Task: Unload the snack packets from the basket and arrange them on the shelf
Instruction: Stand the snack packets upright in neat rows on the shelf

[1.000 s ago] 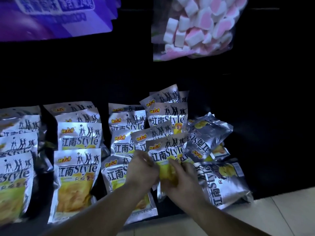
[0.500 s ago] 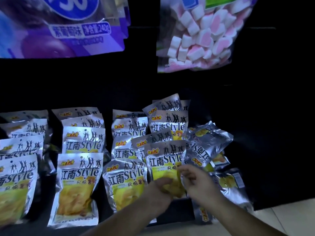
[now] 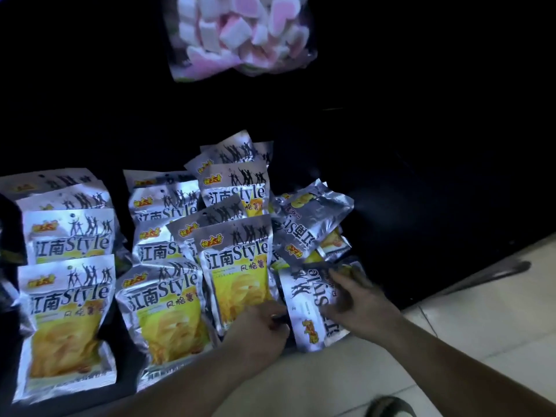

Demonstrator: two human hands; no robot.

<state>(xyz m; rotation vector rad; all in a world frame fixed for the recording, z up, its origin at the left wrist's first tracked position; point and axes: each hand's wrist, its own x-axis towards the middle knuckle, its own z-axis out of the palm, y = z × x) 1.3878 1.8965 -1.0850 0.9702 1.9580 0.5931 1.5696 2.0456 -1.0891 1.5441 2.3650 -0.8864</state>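
Snack packets (image 3: 66, 320) mostly shelved already: left of the sideways packet (image 3: 307, 314) sit neat overlapping columns, faces up, on the dark shelf (image 3: 421, 230). Not done: the sideways packet itself lies turned, its near end poking past the shelf lip over the tile floor (image 3: 451, 341), and just behind it a jumbled heap (image 3: 310, 218) looks unsorted (some upside down). Basket not in view, so can't tell how many remain to unload. Right hand (image 3: 361, 302) lies on top of the sideways packet, fingers spread over it; blurred, can't tell if it pinches. Left hand (image 3: 258, 329) is curled at that packet's left edge, what it holds is hidden. Room: bare shelf right of the sideways packet; marshmallow bag (image 3: 240, 34) hangs well above it, no obstruction
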